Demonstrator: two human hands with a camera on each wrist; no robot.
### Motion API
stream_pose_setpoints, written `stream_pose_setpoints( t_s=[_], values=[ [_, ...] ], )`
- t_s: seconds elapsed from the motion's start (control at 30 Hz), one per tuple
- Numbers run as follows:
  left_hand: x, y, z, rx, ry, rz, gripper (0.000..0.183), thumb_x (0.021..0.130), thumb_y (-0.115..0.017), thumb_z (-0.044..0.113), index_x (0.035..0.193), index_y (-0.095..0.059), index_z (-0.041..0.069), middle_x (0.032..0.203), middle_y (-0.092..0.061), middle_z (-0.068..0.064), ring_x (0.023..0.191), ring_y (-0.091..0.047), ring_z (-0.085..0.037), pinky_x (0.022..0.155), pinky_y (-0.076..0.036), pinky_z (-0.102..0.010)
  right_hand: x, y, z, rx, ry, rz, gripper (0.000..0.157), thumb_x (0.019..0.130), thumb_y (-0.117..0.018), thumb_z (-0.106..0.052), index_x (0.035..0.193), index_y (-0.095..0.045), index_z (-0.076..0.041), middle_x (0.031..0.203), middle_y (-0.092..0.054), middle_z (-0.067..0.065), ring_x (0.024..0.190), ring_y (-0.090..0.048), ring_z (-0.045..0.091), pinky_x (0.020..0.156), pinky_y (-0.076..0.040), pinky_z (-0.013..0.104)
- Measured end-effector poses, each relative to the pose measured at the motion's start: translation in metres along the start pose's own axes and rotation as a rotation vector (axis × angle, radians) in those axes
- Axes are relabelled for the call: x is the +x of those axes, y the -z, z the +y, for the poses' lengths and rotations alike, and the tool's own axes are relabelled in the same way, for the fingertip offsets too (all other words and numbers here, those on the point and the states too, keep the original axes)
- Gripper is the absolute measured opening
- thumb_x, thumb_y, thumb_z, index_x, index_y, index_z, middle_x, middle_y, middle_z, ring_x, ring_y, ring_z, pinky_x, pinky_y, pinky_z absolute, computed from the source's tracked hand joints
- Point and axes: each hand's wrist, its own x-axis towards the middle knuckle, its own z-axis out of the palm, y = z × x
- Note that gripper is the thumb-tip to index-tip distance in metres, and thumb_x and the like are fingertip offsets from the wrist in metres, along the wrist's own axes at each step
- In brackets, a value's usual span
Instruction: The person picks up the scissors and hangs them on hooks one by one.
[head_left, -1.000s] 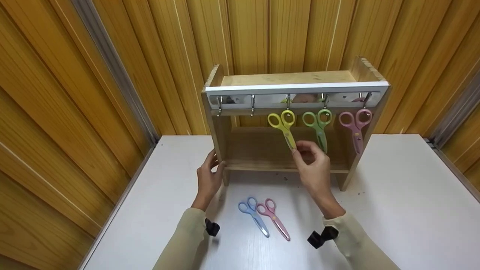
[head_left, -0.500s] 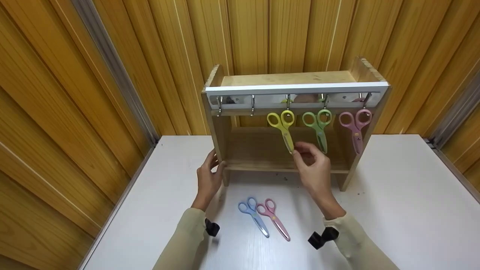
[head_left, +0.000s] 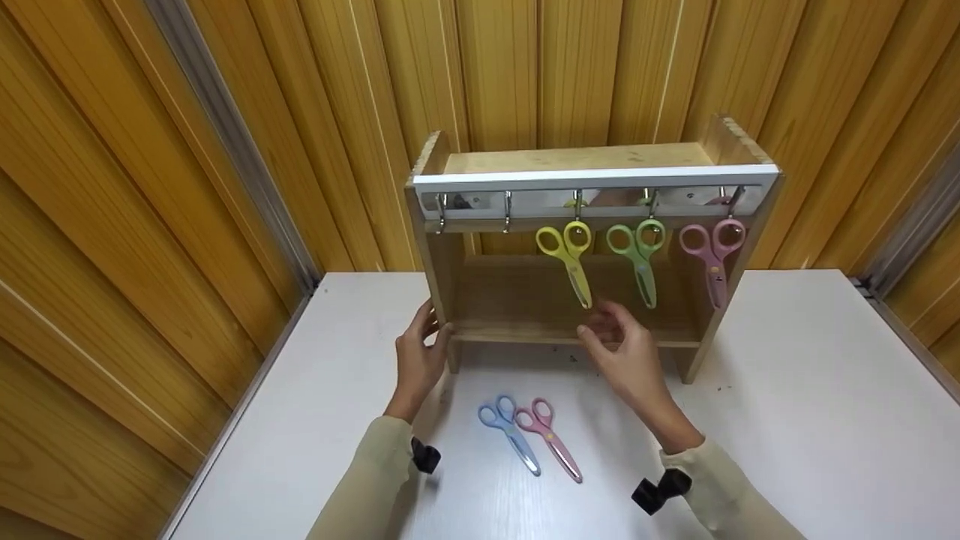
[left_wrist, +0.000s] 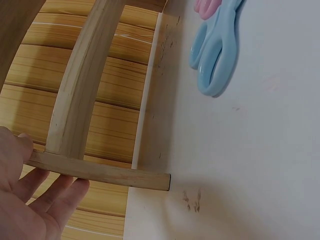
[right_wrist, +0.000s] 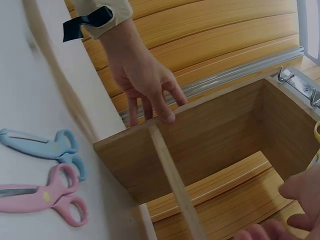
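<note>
Over on the left, the side panel of the wooden shelf (head_left: 510, 300) is gripped by the left hand (head_left: 420, 360); the thumb is placed on the inner side and the fingers are wrapped round the outer side, as is shown in the left wrist view. And here, just below the yellow scissors (head_left: 574, 268), the right hand (head_left: 630, 356) is held open, thumb and fingers parted, with nothing pinched between them.

The yellow scissors are hung by one ring from the middle hook of the metal rail (head_left: 540, 204), their blades pointed down at a slant. To their right, the green scissors (head_left: 643, 262) are hung on the next hook, and the purple scissors (head_left: 715, 266) on the last one, by the shelf's right side.

Down in front, on the white table (head_left: 795, 420), the blue scissors (head_left: 516, 439) and the pink scissors (head_left: 551, 436) are laid side by side, rings towards the shelf; whether those rings are touching cannot be told. Both arms are covered by pale sleeves (head_left: 367, 480). Behind it all, the scene is closed off by a wood-patterned wall (head_left: 585, 75).
</note>
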Motion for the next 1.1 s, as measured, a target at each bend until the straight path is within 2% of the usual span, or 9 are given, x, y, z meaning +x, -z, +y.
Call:
stream_pose_setpoints(
  t_s=[0.1,0.2,0.37,0.5,0.77,0.9,1.0,1.1],
  values=[
    [0.000,-0.001,0.000,0.002,0.010,-0.005,0.056,0.101,-0.066,0.009,0.153,-0.047,0.013,0.147,-0.058,-0.011,0.122,-0.066,-0.029,0.101,-0.057,-0.039,-0.007,0.001,0.006,-0.077,-0.028,-0.093,0.061,0.094,-0.076,-0.015,0.147,-0.050,0.000,0.120,-0.070,0.018,0.099,-0.069,0.030,0.083,-0.059,0.031],
    [0.000,0.000,0.001,0.005,0.027,-0.011,0.057,0.101,-0.066,0.010,0.154,-0.047,0.015,0.148,-0.058,-0.008,0.123,-0.066,-0.026,0.101,-0.056,-0.036,-0.015,0.000,0.011,-0.153,-0.036,-0.163,0.068,0.094,-0.077,-0.018,0.151,-0.044,0.001,0.129,-0.066,0.022,0.099,-0.070,0.032,0.083,-0.060,0.041],
    [0.000,0.000,0.000,-0.002,0.013,-0.012,0.057,0.100,-0.067,0.011,0.154,-0.047,0.015,0.146,-0.060,-0.010,0.122,-0.066,-0.028,0.099,-0.057,-0.037,-0.031,-0.004,0.017,-0.272,-0.051,-0.283,0.067,0.092,-0.078,-0.022,0.148,-0.048,0.001,0.134,-0.062,0.025,0.096,-0.069,0.031,0.075,-0.059,0.041],
    [0.000,0.000,-0.001,-0.006,-0.004,-0.008,0.057,0.100,-0.068,0.011,0.153,-0.048,0.015,0.141,-0.063,-0.012,0.120,-0.067,-0.030,0.097,-0.059,-0.038,-0.043,-0.010,0.021,-0.363,-0.031,-0.362,0.067,0.088,-0.082,-0.023,0.144,-0.053,0.001,0.128,-0.064,0.022,0.096,-0.069,0.034,0.077,-0.060,0.047],
    [0.000,0.000,-0.002,0.002,-0.027,0.005,0.055,0.100,-0.067,0.008,0.151,-0.050,0.012,0.141,-0.063,-0.014,0.119,-0.067,-0.032,0.099,-0.058,-0.038,-0.064,-0.019,0.024,-0.592,-0.018,-0.438,0.068,0.080,-0.089,-0.027,0.138,-0.061,-0.003,0.114,-0.064,0.017,0.099,-0.065,0.034,0.076,-0.058,0.055],
    [0.001,0.000,-0.002,0.000,-0.024,0.005,0.054,0.100,-0.067,0.007,0.151,-0.050,0.012,0.141,-0.062,-0.014,0.120,-0.067,-0.032,0.099,-0.058,-0.039,-0.071,-0.023,0.026,-0.628,-0.009,-0.441,0.072,0.078,-0.090,-0.030,0.138,-0.061,-0.004,0.110,-0.063,0.017,0.093,-0.065,0.033,0.075,-0.058,0.056],
    [0.000,-0.001,-0.002,0.000,-0.013,0.004,0.055,0.100,-0.067,0.008,0.152,-0.049,0.012,0.143,-0.061,-0.014,0.121,-0.067,-0.032,0.098,-0.058,-0.038,-0.076,-0.026,0.028,-0.633,0.004,-0.452,0.075,0.075,-0.092,-0.030,0.138,-0.061,-0.003,0.102,-0.062,0.012,0.081,-0.060,0.025,0.069,-0.057,0.053],
    [0.000,-0.001,-0.002,0.006,-0.002,0.003,0.056,0.100,-0.067,0.009,0.152,-0.049,0.013,0.144,-0.061,-0.013,0.121,-0.066,-0.031,0.097,-0.059,-0.038,-0.081,-0.027,0.030,-0.641,0.012,-0.467,0.078,0.072,-0.093,-0.030,0.137,-0.061,-0.003,0.098,-0.061,0.011,0.076,-0.055,0.021,0.066,-0.056,0.050]
  ],
)
